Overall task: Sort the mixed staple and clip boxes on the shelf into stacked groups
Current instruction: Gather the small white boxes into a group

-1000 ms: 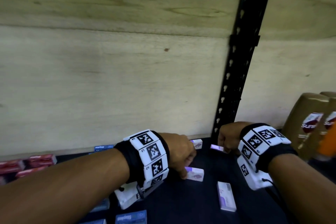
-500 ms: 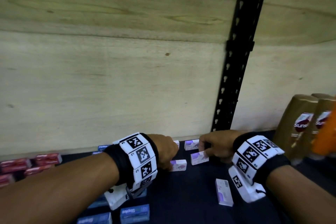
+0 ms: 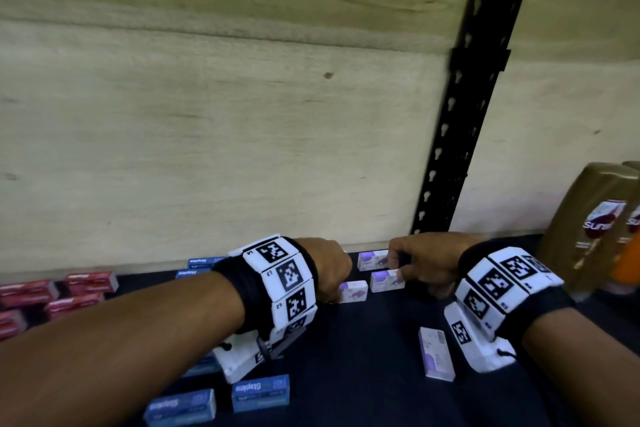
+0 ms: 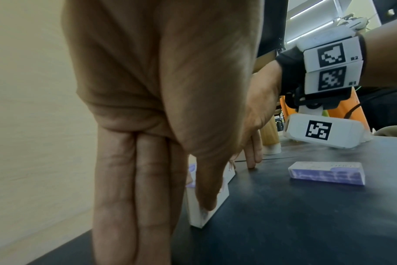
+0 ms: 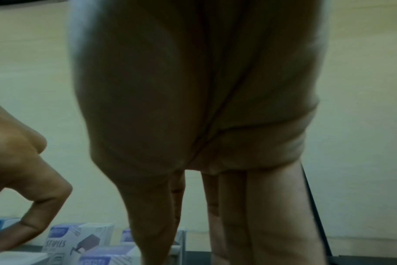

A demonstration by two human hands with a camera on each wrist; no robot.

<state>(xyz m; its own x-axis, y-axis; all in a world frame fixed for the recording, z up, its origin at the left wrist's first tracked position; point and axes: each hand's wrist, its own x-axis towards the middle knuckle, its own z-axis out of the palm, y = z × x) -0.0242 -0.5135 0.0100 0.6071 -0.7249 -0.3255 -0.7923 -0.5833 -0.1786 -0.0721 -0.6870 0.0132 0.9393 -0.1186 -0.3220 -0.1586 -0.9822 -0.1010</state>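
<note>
Small white-and-purple staple boxes stand near the back of the dark shelf [image 3: 363, 374]. My left hand [image 3: 334, 282] pinches one white-purple box [image 3: 354, 291] from above; in the left wrist view the thumb [image 4: 206, 197] presses on that box [image 4: 200, 217]. My right hand [image 3: 403, 279] grips a second white-purple box [image 3: 385, 281] just right of it, seen as a box edge [image 5: 181, 251] between thumb and fingers. A third white-purple box [image 3: 373, 260] stands behind them by the wall. A fourth box [image 3: 435, 354] lies alone nearer me.
Blue staple boxes [image 3: 260, 388] lie at the front left and more blue boxes [image 3: 204, 262] by the wall. Red boxes [image 3: 38, 293] are stacked far left. A black slotted upright [image 3: 460, 114] rises behind my right hand. Brown shampoo bottles [image 3: 595, 225] stand at the right.
My right hand has carried its box left, away from the upright, and brought it down beside the others. My left hand has slid its box back toward the wall.
</note>
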